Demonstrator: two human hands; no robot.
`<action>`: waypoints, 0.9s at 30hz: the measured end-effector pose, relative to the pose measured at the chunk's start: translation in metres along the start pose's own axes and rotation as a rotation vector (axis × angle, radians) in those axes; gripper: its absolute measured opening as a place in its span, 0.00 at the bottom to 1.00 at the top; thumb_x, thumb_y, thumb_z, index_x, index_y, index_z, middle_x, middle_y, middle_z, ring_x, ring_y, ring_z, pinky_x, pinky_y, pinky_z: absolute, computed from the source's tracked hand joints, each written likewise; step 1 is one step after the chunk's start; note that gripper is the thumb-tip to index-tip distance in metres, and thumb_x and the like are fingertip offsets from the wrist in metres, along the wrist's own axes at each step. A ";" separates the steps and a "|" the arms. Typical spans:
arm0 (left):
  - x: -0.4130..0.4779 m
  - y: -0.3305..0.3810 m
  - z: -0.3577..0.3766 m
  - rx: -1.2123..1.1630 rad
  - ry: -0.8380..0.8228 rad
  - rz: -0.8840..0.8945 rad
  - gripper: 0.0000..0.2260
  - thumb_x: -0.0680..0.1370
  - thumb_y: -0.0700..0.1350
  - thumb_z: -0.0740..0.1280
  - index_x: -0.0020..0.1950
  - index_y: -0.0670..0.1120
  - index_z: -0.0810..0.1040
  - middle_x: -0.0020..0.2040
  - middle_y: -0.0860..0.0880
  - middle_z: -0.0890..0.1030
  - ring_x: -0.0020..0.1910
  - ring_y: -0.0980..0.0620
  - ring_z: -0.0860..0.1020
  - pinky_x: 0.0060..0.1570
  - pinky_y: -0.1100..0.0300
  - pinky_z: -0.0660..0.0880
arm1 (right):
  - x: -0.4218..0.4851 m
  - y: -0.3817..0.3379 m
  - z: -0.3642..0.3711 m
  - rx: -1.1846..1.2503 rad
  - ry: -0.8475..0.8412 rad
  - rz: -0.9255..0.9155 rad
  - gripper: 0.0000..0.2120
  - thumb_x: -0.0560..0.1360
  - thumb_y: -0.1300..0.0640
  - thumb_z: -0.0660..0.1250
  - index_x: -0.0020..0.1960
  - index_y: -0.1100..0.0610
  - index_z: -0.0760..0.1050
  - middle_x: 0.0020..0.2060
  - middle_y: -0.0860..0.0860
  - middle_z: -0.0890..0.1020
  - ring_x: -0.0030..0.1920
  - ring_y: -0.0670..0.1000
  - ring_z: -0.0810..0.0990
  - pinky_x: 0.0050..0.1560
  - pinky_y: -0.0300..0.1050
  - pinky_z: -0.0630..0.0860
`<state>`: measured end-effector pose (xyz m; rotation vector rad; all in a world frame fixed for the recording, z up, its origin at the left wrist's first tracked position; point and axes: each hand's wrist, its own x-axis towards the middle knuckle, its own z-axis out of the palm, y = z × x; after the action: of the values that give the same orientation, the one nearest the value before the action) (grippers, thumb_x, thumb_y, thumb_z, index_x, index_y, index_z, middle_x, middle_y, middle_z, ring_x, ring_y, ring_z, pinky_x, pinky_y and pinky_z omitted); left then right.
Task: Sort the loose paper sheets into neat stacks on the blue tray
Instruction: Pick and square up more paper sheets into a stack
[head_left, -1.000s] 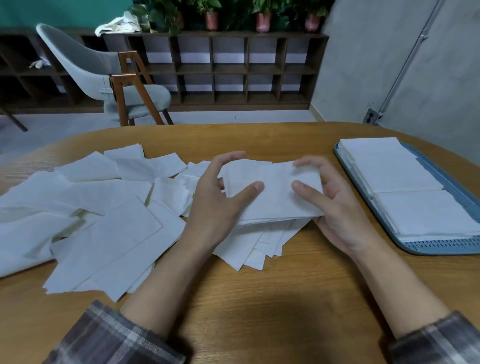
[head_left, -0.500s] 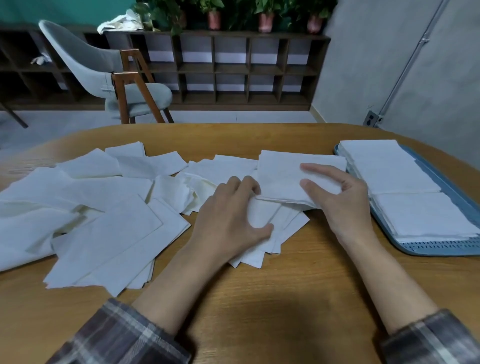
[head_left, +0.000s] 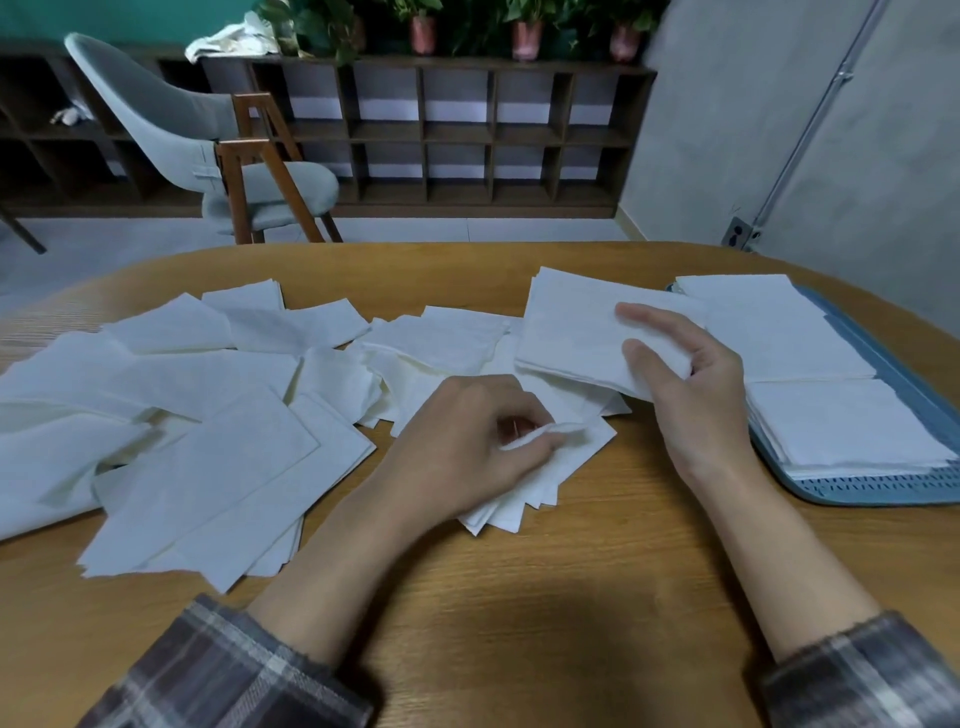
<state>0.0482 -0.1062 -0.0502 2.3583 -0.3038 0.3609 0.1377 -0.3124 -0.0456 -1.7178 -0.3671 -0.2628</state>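
Loose white paper sheets (head_left: 197, 415) lie scattered over the left and middle of the wooden table. My right hand (head_left: 691, 395) grips a small bundle of sheets (head_left: 571, 327) by its right edge and holds it just above the table, left of the blue tray (head_left: 883, 493). Two neat white stacks sit on the tray, a far one (head_left: 779, 332) and a near one (head_left: 841, 421). My left hand (head_left: 467, 452) pinches the curled edge of a sheet (head_left: 540, 467) lying on a fanned pile near the table's middle.
The round wooden table (head_left: 519, 597) has bare room in front of my arms. Behind it stand a grey chair (head_left: 208, 140) with wooden legs and a dark shelf unit (head_left: 467, 135) with potted plants on top. A grey wall is at the right.
My right hand has carried the bundle right toward the tray. My left hand let go of it, dropped onto the fanned pile and curled onto a sheet's edge.
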 end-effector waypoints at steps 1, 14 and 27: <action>-0.001 0.002 0.000 -0.009 -0.037 0.023 0.06 0.80 0.53 0.74 0.49 0.53 0.88 0.42 0.58 0.84 0.45 0.59 0.81 0.42 0.65 0.73 | 0.000 0.000 0.000 0.000 -0.004 -0.002 0.16 0.81 0.65 0.68 0.61 0.47 0.85 0.55 0.29 0.84 0.61 0.29 0.77 0.57 0.20 0.67; -0.004 0.020 -0.007 -0.384 -0.130 -0.171 0.05 0.79 0.49 0.75 0.46 0.52 0.91 0.44 0.56 0.85 0.46 0.57 0.81 0.48 0.58 0.76 | -0.002 -0.002 0.002 0.033 -0.108 -0.003 0.15 0.81 0.67 0.68 0.59 0.50 0.86 0.56 0.36 0.86 0.61 0.33 0.79 0.56 0.22 0.69; 0.001 0.017 -0.016 -0.522 0.160 -0.139 0.08 0.83 0.43 0.70 0.48 0.44 0.88 0.44 0.50 0.87 0.42 0.61 0.79 0.44 0.68 0.72 | -0.004 0.001 0.001 0.227 -0.378 0.002 0.25 0.75 0.29 0.69 0.58 0.48 0.87 0.61 0.51 0.86 0.68 0.55 0.80 0.74 0.65 0.69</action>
<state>0.0409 -0.1073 -0.0277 1.8146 -0.1347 0.3515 0.1343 -0.3121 -0.0483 -1.5394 -0.6467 0.1063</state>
